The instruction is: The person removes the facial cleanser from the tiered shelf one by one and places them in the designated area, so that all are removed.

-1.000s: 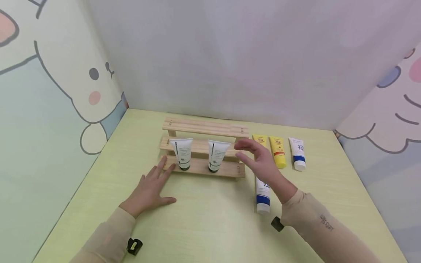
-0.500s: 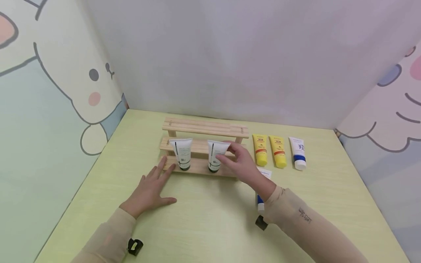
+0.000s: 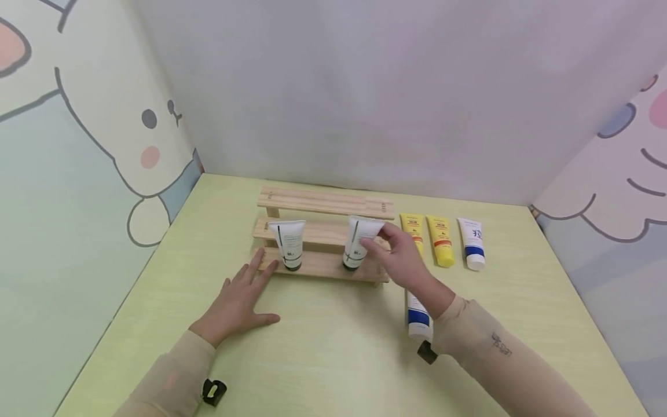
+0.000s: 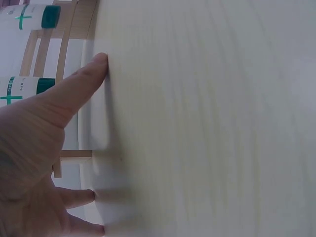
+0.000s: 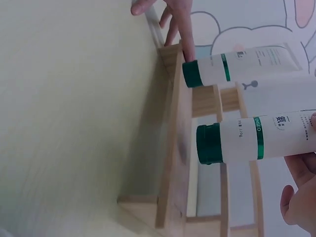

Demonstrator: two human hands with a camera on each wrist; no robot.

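A three-tier wooden rack [image 3: 325, 200] stands on the table. One white tube with a green cap [image 3: 290, 243] stands cap-down at the left of its lowest tier. My right hand [image 3: 403, 258] pinches a second such tube [image 3: 356, 255] by its upper part, thumb in front. In the right wrist view, this tube's green cap [image 5: 209, 143] appears slightly above the lowest board. My left hand [image 3: 234, 304] lies with spread, straight fingers, its fingertips at the rack's lower left end. The left wrist view shows its thumb [image 4: 81, 86] touching the table.
Right of the rack lie two yellow tubes [image 3: 442, 246] and a white-and-blue tube [image 3: 471, 243]. Another white-and-blue tube [image 3: 418, 317] lies nearer, partly behind my right forearm. Walls with cartoon drawings [image 3: 151, 133] border the pale table [image 3: 323, 359] at the sides, and a plain wall stands behind.
My right hand has come left to the second white tube, taken hold of it and shifted it rightward along the lowest tier. My left hand has stayed in place.
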